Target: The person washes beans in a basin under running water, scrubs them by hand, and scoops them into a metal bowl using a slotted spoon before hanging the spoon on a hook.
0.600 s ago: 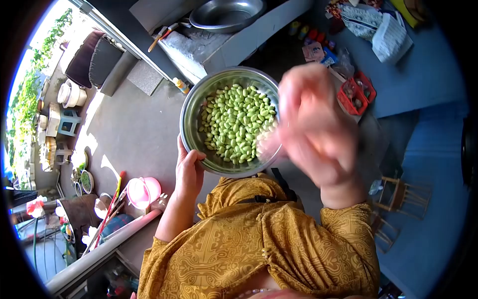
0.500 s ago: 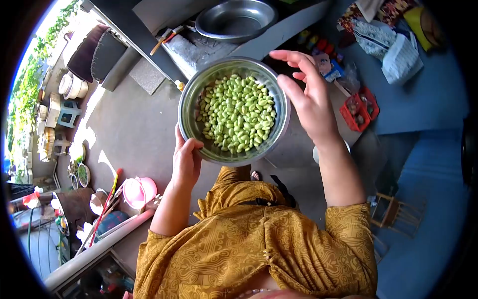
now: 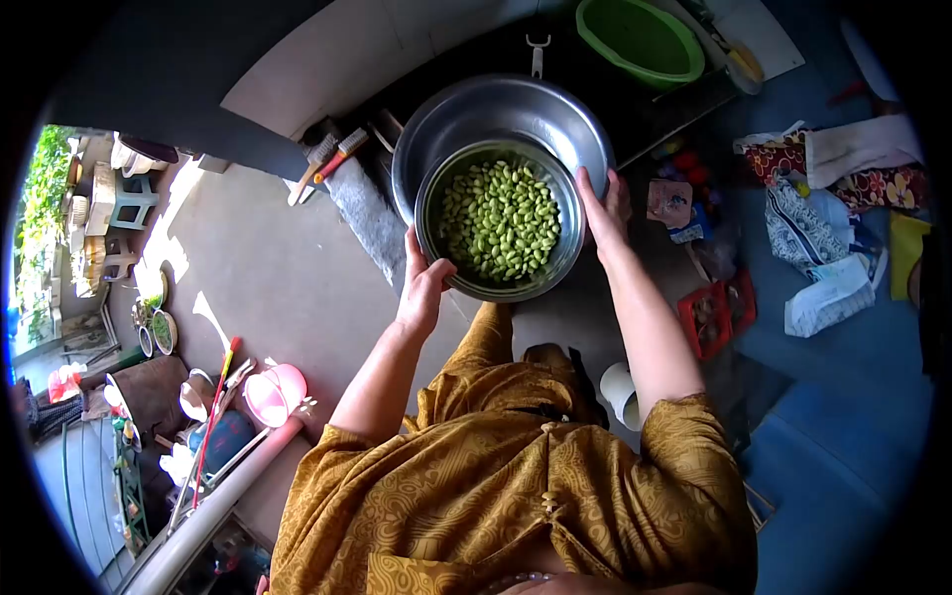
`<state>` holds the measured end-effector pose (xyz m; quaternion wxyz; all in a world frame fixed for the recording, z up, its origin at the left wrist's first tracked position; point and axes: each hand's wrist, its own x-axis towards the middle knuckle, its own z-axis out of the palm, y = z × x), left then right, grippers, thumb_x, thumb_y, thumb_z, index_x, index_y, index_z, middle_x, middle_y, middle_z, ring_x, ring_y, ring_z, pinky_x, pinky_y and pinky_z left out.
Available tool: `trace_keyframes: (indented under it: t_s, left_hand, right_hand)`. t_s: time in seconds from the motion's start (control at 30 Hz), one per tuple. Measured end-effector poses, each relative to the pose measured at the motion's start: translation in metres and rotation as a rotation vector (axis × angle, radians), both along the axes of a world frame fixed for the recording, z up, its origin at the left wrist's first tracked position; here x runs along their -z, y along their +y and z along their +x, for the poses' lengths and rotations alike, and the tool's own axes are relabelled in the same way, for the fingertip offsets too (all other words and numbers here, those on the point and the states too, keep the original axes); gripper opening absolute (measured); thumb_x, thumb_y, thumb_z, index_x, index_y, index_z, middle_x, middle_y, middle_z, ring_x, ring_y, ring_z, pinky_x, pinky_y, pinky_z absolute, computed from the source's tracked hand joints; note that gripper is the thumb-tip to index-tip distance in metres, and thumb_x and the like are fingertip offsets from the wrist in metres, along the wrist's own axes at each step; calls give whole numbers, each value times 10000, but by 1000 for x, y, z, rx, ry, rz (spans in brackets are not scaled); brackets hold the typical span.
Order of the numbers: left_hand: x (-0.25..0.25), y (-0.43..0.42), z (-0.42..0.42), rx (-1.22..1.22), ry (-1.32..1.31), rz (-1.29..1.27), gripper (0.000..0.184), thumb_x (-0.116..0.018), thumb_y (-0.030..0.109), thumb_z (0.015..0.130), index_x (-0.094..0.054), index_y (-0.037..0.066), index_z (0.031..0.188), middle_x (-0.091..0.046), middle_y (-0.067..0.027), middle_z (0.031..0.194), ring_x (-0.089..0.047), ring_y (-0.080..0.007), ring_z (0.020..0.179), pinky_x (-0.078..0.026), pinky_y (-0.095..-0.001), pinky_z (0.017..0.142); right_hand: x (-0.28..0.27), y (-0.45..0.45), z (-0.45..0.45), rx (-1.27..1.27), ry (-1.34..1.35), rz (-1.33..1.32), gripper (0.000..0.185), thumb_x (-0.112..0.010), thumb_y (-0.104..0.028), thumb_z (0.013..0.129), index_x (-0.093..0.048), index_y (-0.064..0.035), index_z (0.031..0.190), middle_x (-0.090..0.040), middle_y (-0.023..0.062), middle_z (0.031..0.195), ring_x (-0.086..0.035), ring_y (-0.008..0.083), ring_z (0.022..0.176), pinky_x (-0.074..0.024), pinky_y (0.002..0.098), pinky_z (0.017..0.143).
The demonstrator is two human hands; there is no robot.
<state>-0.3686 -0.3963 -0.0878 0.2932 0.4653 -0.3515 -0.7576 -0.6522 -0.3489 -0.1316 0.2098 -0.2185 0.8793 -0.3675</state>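
A steel bowl (image 3: 501, 294) of shelled green beans (image 3: 501, 220) is held out in front of my body. My left hand (image 3: 424, 290) grips its lower left rim, with the thumb lying over the edge. On the opposite side, my right hand (image 3: 605, 210) has its thumb against the bowl's right rim; its other fingers are partly hidden. Behind the bowl, and partly covered by it, a wider steel basin (image 3: 496, 99) rests on the counter. Whether the bowl touches this basin I cannot tell.
A green plastic basin (image 3: 640, 45) stands at the back of the counter. Brushes (image 3: 340, 159) lie left of the steel basin. On the right are a red basket (image 3: 706, 319) and cloth bags (image 3: 828, 297). A white bucket (image 3: 622, 392) and a pink basin (image 3: 276, 392) are lower down.
The bowl of beans has come in front of the large steel basin as my view shifted. My right hand, formerly raised apart with spread fingers, has closed on the bowl's right side.
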Motion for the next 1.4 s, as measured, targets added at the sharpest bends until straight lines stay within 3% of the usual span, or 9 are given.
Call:
trace_keyframes:
  t_s: [0.07, 0.17, 0.37, 0.57, 0.63, 1.0, 1.27, 1.33, 1.4]
  left_hand:
    - [-1, -15, -6, -10, -51, 11, 738, -435, -67, 752, -221, 168, 1418, -496, -50, 1048, -533, -106, 779, -494, -241, 628]
    - [-4, -20, -5, -55, -39, 99, 759, -444, -48, 742, -188, 142, 1430, -486, -65, 1072, -524, -125, 792, -476, -244, 636]
    - [-25, -60, -50, -182, 31, 123, 745, -415, -86, 736, -231, 179, 1408, -501, -71, 1092, -546, -138, 787, -493, -239, 593]
    - [-52, -106, -146, -210, 104, 102, 706, -413, -84, 738, -296, 175, 1385, -493, -32, 1067, -517, -107, 805, -469, -213, 630]
    - [-47, -124, -185, -153, 124, 52, 695, -414, -70, 744, -265, 158, 1384, -480, -52, 1110, -528, -119, 840, -484, -231, 652]
    - [3, -202, -504, -279, 169, 185, 735, -440, -58, 773, -211, 214, 1417, -493, -61, 1095, -547, -157, 856, -495, -273, 668]
    - [39, -252, -627, -249, 42, 153, 661, -460, -25, 778, -270, 227, 1359, -490, -53, 1071, -552, -156, 852, -517, -287, 658]
    - [45, -258, -638, -247, 8, 130, 669, -474, 10, 788, -245, 218, 1381, -508, -55, 1041, -537, -143, 787, -486, -267, 599]
    - [54, -266, -644, -206, -34, 115, 688, -476, 15, 788, -225, 211, 1398, -515, -55, 1014, -522, -135, 758, -460, -261, 573]
  right_hand:
    - [4, -7, -14, 131, -16, 135, 1034, -671, -685, 676, -298, -49, 1401, -197, 181, 1489, -127, 365, 1380, -202, 558, 1085]
    - [30, 8, -28, 56, -176, 160, 635, -792, -308, 718, -542, 1, 1213, -591, 199, 1171, -562, 318, 1090, -449, 413, 913]
    - [38, -13, -100, 31, -420, -15, 324, -705, -62, 733, -629, 27, 1034, -669, 118, 941, -621, 196, 838, -469, 331, 758]
    - [13, -27, -222, 135, -566, -86, 642, -739, -93, 702, -456, -24, 1274, -577, 136, 1144, -536, 256, 1066, -456, 358, 882]
    - [-27, -49, -250, 248, -487, -264, 381, -740, -48, 700, -594, -2, 1049, -640, 146, 975, -606, 240, 910, -496, 349, 762]
    - [74, -205, -613, -29, -493, -297, 380, -697, -107, 723, -612, -21, 1083, -571, 34, 747, -511, 135, 608, -394, 302, 544]
    - [71, -269, -686, -222, -132, 194, 605, -696, -255, 785, -477, 50, 1260, -560, 247, 1201, -540, 370, 1119, -417, 407, 932]
    - [62, -293, -699, -367, 449, -54, 643, -658, -313, 835, -422, 65, 1299, -527, 257, 1242, -490, 387, 1183, -379, 403, 994]
    - [-47, -352, -667, -443, 378, -415, 586, -523, -336, 943, -364, 67, 1337, -421, 262, 1347, -405, 379, 1260, -335, 431, 1038]
